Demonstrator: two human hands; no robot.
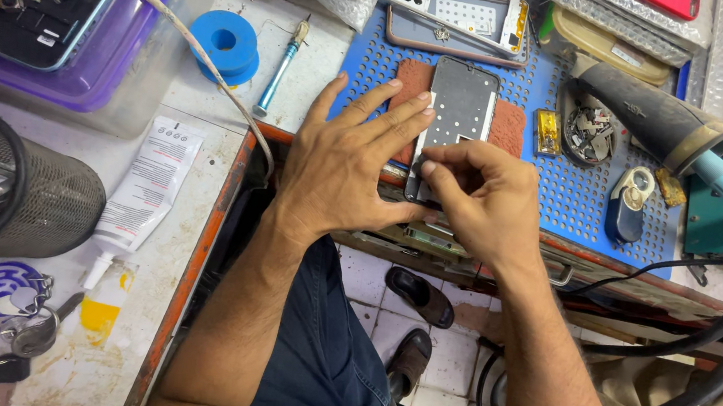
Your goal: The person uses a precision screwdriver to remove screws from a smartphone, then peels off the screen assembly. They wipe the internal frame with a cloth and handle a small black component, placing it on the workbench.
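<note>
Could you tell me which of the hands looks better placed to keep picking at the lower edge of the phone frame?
Probably the right hand: its fingertips pinch at the phone frame's lower edge. The left hand lies flat, fingers spread over the frame's left side, steadying it.

Quick count: two hands, the left hand [338,169] and the right hand [479,203], both on one phone frame [459,105]. One blue perforated mat [580,192] on the tabletop [63,196]. One blue solder spool [225,42], one white glue tube [143,192], one mesh cup [45,194], one purple tray [115,57]. Two more opened phone bodies [460,10] at the back, stacked. Two sandals [419,296] on the floor.
</note>
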